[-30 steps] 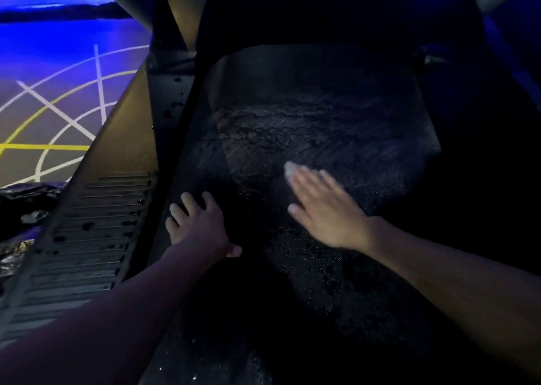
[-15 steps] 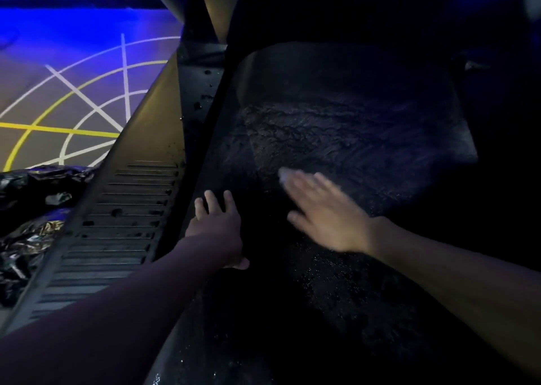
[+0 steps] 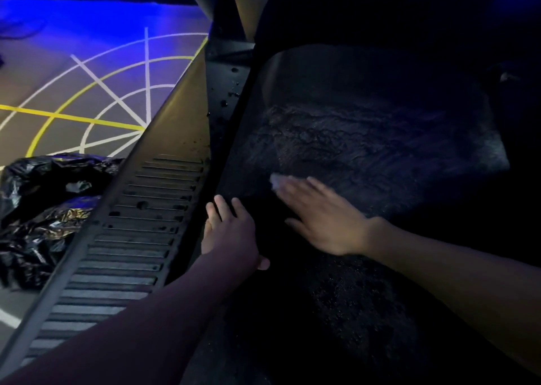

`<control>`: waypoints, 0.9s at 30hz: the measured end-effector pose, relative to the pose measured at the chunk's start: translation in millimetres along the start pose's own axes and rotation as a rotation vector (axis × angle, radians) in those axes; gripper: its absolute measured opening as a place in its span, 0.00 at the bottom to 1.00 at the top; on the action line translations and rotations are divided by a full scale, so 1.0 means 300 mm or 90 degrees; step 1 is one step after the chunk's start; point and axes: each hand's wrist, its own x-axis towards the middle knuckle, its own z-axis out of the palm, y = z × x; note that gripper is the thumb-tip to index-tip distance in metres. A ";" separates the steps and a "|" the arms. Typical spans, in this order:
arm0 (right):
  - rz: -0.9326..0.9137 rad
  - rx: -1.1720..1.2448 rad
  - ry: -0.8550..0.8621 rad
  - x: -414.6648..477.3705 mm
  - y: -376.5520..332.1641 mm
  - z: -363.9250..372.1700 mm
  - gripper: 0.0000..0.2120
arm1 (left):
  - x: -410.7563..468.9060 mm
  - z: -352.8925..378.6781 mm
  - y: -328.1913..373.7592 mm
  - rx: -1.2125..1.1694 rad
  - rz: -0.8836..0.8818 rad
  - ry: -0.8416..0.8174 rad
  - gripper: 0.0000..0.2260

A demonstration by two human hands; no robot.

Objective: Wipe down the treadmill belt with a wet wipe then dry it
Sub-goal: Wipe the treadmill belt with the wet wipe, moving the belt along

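Hands lie flat on the dark treadmill belt (image 3: 380, 150). The right hand (image 3: 325, 220) reaches in from the right, palm down, with its fingers straight and close together. Its grip is open. The fingers press a wet wipe (image 3: 275, 179) onto the belt, and only a pale bit of the wipe peeks out past the fingertips. This hand looks blurry.

The left hand (image 3: 231, 232) rests palm down at the belt's left edge. Its fingers are straight, its thumb sticks out to the side, and it holds nothing. The two hands are near each other but apart.

Just left of the left hand runs the ribbed side rail (image 3: 131, 238). Past the right hand the belt has streaky marks and lots of bare room. A crumpled black bag (image 3: 44, 209) sits on the floor (image 3: 87, 97) beside the rail.
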 end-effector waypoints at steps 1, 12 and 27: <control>0.067 0.022 0.017 0.022 0.017 -0.011 0.33 | -0.005 0.004 0.003 -0.003 -0.004 0.006 0.58; 0.056 -0.001 0.026 0.140 -0.064 0.008 0.38 | -0.034 0.030 0.020 -0.077 -0.010 0.086 0.50; 0.006 0.005 0.072 0.318 -0.169 0.000 0.27 | -0.039 0.078 0.030 -0.209 -0.068 0.219 0.34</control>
